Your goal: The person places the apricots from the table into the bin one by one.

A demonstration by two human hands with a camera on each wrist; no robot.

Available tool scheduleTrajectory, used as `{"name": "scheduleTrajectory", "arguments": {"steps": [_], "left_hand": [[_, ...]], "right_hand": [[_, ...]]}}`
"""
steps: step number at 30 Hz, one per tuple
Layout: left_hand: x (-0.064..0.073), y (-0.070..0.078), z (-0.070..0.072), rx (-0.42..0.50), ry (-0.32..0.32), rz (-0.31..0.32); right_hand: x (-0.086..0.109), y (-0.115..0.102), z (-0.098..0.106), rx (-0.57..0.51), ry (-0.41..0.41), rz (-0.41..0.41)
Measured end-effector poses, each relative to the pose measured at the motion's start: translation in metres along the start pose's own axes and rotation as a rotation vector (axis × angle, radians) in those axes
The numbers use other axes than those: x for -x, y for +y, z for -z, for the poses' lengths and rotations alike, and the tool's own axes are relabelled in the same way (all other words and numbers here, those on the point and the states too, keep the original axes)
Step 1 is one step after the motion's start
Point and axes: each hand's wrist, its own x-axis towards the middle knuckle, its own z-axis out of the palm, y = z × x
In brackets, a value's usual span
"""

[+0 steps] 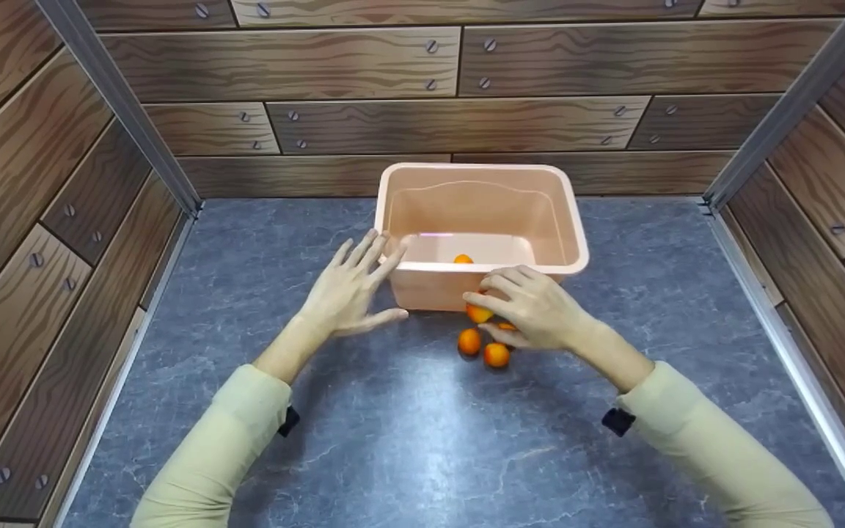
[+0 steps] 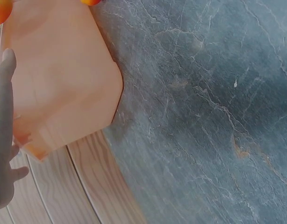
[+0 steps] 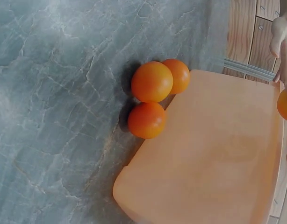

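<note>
Looking down from the head view: I see both hands working at the near side of a peach plastic tub on the grey marbled table.
Left hand: fingers straight and spread, fingertips resting against the tub's near left corner; I see it holding nothing.
Right hand: fingers curled, pinching one small orange fruit just in front of the tub's near wall.
Loose fruits: two more oranges lie on the table right beside that hand, close to the tub; the right wrist view shows three oranges bunched together, touching one another beside the tub.
Inside the tub: one orange sits on its floor.
Surroundings: wood-plank walls enclose the table on three sides.
</note>
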Motion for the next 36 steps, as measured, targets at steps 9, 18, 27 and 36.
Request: {"name": "scheduleTrajectory", "arguments": {"steps": [9, 18, 27, 36], "left_hand": [[0.0, -0.001, -0.002, 0.0, 0.014, -0.002], [0.0, -0.001, 0.0, 0.01, 0.013, -0.002], [0.001, -0.001, -0.001, 0.024, 0.011, -0.002], [0.0, 0.0, -0.003, 0.023, 0.023, -0.007]], "right_hand": [[-0.007, 0.008, 0.004, -0.004, -0.002, -0.004], [-0.015, 0.017, 0.01, -0.029, 0.006, -0.011], [-0.023, 0.024, 0.013, -0.052, 0.021, -0.047], [-0.029, 0.032, 0.01, -0.09, 0.086, -0.088]]}}
